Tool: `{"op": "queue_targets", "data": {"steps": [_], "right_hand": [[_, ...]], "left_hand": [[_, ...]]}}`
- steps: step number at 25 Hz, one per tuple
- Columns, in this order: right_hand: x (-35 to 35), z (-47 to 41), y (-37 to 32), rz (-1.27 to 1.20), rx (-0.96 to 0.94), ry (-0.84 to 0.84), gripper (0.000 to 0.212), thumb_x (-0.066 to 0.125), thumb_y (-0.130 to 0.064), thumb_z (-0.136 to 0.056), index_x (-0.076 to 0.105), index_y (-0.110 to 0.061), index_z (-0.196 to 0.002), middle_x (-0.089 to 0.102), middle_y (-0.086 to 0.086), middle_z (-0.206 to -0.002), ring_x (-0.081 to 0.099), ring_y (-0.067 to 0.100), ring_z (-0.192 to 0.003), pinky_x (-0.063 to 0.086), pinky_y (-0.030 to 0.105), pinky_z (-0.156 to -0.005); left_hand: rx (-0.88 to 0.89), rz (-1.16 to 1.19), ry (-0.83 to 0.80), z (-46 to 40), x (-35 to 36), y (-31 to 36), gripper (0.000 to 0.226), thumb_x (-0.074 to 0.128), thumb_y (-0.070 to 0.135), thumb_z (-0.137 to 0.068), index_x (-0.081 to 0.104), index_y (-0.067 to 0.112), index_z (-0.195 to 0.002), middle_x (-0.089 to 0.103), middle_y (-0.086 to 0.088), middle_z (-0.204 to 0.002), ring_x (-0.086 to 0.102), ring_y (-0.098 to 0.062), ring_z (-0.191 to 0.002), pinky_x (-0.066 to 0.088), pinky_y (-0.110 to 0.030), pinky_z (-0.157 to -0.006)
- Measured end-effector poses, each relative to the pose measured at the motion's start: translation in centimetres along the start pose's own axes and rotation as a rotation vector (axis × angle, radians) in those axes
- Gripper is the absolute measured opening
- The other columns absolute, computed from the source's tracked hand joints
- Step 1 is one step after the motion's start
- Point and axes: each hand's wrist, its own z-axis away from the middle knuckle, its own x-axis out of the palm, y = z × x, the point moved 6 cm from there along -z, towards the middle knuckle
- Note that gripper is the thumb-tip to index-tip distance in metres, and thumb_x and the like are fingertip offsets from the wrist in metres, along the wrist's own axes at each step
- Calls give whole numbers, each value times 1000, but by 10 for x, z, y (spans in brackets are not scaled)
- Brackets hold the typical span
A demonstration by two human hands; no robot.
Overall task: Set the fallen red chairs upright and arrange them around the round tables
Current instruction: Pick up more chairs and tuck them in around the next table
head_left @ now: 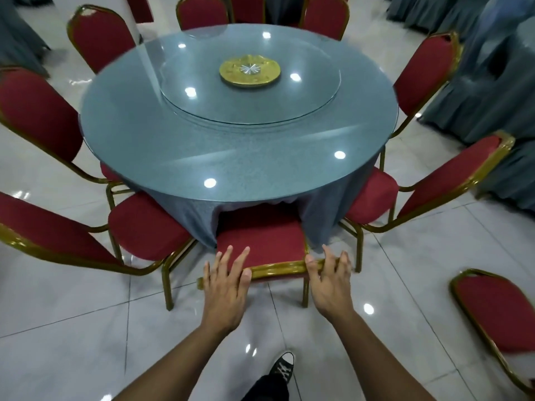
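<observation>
A round table (260, 157) with a glass top and a blue cloth stands ahead of me. Several red chairs with gold frames stand upright around it. The nearest red chair (260, 235) is upright, with its seat tucked under the cloth. My left hand (227, 285) lies flat over the left end of its gold top rail, fingers spread. My right hand (330, 285) has its fingers curled over the right end of the rail. Another red chair (498, 314) shows only its backrest at the lower right, away from the table.
A glass turntable (202, 99) with a gold centre disc (249, 72) sits on the table. More tables draped in blue cloth (492, 91) fill the right side. The floor is glossy white tile (86, 328). My black shoe (282, 366) is below.
</observation>
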Motion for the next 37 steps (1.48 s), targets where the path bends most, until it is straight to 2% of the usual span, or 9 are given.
{"op": "queue_targets", "data": {"steps": [4,9,11,13,15,17,23,30,37], "right_hand": [[0,-29,-20,4,-5,-60,89,16,-84,-82,12,-36,-156,-12,12,-166,-11,32,-153,9,54,-123],[-13,-40,-26,31,-23,-130,87,17,-83,-83,12,-37,-157,-11,10,-167,-9,31,-154,10,52,-124],[-16,-40,-23,28,-45,-148,79,20,-80,-87,18,-40,-155,-3,7,-168,-3,29,-154,15,50,-123],[-27,-40,-17,27,-76,-147,67,26,-73,-94,25,-40,-153,13,2,-166,11,26,-153,24,47,-121],[-47,-44,-11,15,-111,-118,53,39,-56,-101,33,-35,-149,36,-3,-154,32,19,-144,33,36,-114],[-73,-47,-9,-18,-143,-73,43,47,-40,-103,39,-33,-144,48,-7,-142,43,14,-133,36,27,-106],[-157,-87,36,-127,-105,47,45,49,-38,-102,38,-36,-146,47,-9,-145,46,9,-132,42,28,-106],[-299,-143,147,-147,-129,166,41,50,-37,-102,43,-38,-143,51,-13,-142,46,3,-126,40,21,-101],[-414,-203,238,-159,-124,182,39,52,-31,-101,45,-36,-139,54,-10,-135,50,8,-125,45,27,-98]], "left_hand": [[-15,-59,-69,-34,-6,-8,63,-6,64,-95,11,51,-154,9,5,-168,-3,-14,-154,-12,-39,-123],[-31,-72,-96,-47,-4,-7,68,-4,62,-94,22,45,-155,20,3,-165,6,-18,-154,-7,-40,-123],[-79,-59,-146,-49,-6,-8,65,3,61,-96,39,42,-146,40,4,-153,26,-20,-149,6,-43,-124],[-75,-65,-133,-56,-12,11,38,24,45,-103,55,37,-125,59,6,-127,51,-20,-126,31,-44,-113],[-1,-49,-103,-67,-11,46,25,33,33,-104,57,38,-109,63,10,-105,59,-18,-104,42,-40,-93],[87,-45,-109,-76,-4,91,22,35,38,-102,57,40,-104,58,17,-97,57,-13,-96,42,-38,-86],[269,4,-167,-105,51,215,18,46,37,-100,58,37,-113,59,17,-107,53,-12,-99,44,-37,-90],[322,56,-190,-136,136,379,18,50,32,-99,60,33,-114,60,15,-110,53,-11,-102,43,-33,-93],[317,124,-216,-158,205,518,20,49,31,-101,59,34,-118,60,17,-114,53,-6,-104,46,-33,-96]]}}
